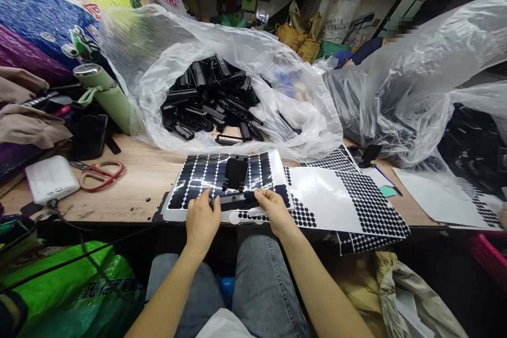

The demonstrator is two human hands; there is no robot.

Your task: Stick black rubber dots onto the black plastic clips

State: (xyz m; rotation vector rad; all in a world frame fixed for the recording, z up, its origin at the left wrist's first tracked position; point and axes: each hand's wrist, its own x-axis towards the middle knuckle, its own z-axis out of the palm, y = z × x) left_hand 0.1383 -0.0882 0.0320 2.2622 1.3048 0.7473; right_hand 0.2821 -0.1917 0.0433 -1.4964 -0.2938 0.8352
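Note:
A long black plastic part [237, 201] with a patterned strip lies level between my hands, just above the table's front edge. Its left end is at the fingers of my left hand [203, 219], which are closed around it. My right hand [276, 210] pinches the other end between thumb and fingers. Under the part lies a sheet of black stickers [190, 182], rounded pieces in rows on white backing. On that sheet, right behind the held part, rests a flat black plate with a hinge-like end [236, 171].
A clear plastic bag [150, 116] gapes behind, holding many black plastic parts [214, 97]. Sheets of black dots [376, 206] overlap at right. Red-handled scissors [101, 174], a white power bank [51, 179], a phone [89, 136] and a green bottle [106, 97] stand left. Another person's arm [366, 52] shows behind.

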